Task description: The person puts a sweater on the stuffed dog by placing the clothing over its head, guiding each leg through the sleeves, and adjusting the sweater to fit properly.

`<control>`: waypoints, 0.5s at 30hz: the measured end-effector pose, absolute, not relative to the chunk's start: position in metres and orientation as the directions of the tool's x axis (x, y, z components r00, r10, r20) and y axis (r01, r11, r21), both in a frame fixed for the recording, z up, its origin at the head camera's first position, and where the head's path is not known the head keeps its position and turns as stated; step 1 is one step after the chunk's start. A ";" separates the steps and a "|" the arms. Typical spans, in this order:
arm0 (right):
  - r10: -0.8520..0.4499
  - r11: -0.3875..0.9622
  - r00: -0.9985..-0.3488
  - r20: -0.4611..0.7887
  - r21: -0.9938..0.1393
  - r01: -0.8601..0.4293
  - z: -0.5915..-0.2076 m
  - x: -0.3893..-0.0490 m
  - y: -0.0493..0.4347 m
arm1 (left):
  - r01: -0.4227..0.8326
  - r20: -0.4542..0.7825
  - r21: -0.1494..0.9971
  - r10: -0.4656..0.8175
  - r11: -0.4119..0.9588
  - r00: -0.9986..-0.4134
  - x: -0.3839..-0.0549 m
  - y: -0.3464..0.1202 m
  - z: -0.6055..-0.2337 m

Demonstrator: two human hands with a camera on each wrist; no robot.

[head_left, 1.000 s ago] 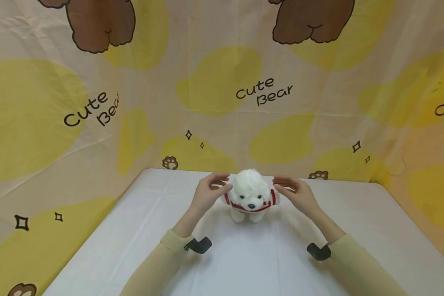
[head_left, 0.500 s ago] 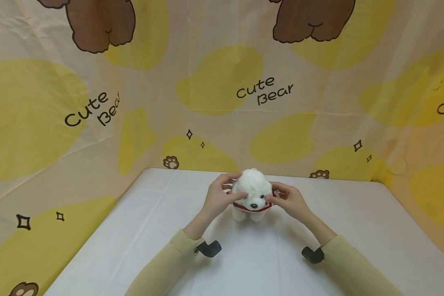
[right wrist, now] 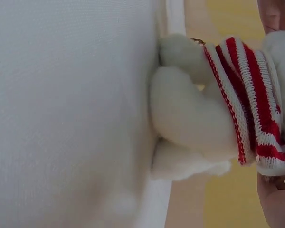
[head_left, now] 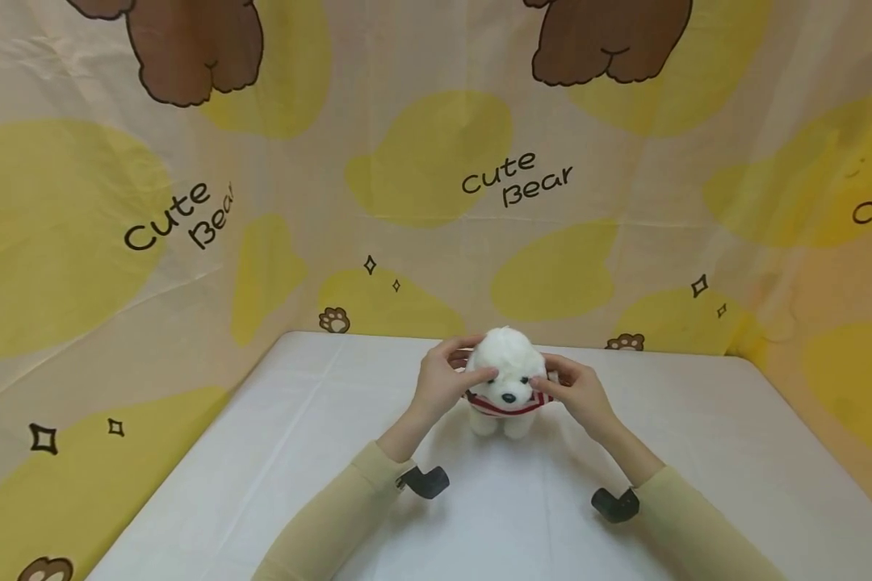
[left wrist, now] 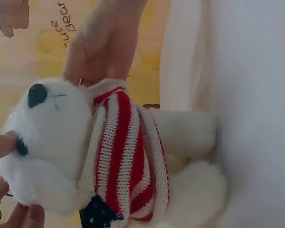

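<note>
A white plush dog in a red-and-white striped knitted sweater stands on its legs on the white table, facing me. My left hand holds one side of its head, the thumb near one eye and the fingers round behind. On the opposite side my right hand grips the head in the same way, thumb by the other eye. The plush legs appear to touch the tabletop in the right wrist view. Behind the head, most of my fingers are hidden.
A white-covered table extends around the plush dog. Directly behind its far edge hangs a patterned cloth with bears and "Cute Bear" lettering, which also rises along both sides. Dark wrist mounts stick out from both sleeves.
Both hands were beside the plush dog a second ago; they have closed in on its head and now hold it. The dog has shifted slightly to the right.
</note>
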State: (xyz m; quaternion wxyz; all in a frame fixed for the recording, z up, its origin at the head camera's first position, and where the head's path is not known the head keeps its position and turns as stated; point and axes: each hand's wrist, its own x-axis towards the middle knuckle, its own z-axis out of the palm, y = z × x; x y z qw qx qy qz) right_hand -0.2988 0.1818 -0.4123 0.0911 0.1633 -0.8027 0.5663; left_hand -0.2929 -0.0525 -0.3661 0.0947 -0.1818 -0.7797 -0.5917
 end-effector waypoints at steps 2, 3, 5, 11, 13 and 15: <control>-0.136 0.329 -0.928 0.347 -0.868 -0.373 -0.410 -0.297 0.183 | 0.378 0.340 0.897 0.187 0.229 -0.922 -0.287 -0.051 -0.358; -0.126 0.341 -0.926 0.355 -0.861 -0.377 -0.408 -0.295 0.184 | 0.373 0.333 0.901 0.195 0.222 -0.922 -0.285 -0.051 -0.355; -0.102 0.360 -0.922 0.374 -0.850 -0.384 -0.405 -0.293 0.184 | 0.359 0.316 0.909 0.210 0.212 -0.925 -0.285 -0.051 -0.352; -0.043 0.427 -0.900 0.435 -0.806 -0.410 -0.396 -0.285 0.182 | 0.287 0.234 0.943 0.277 0.168 -0.932 -0.314 -0.055 -0.375; -0.038 0.457 -0.889 0.457 -0.783 -0.422 -0.394 -0.282 0.180 | 0.260 0.202 0.952 0.305 0.162 -0.931 -0.325 -0.057 -0.384; -0.038 0.488 -0.878 0.476 -0.758 -0.432 -0.391 -0.280 0.178 | 0.247 0.182 0.955 0.335 0.163 -0.924 -0.329 -0.059 -0.386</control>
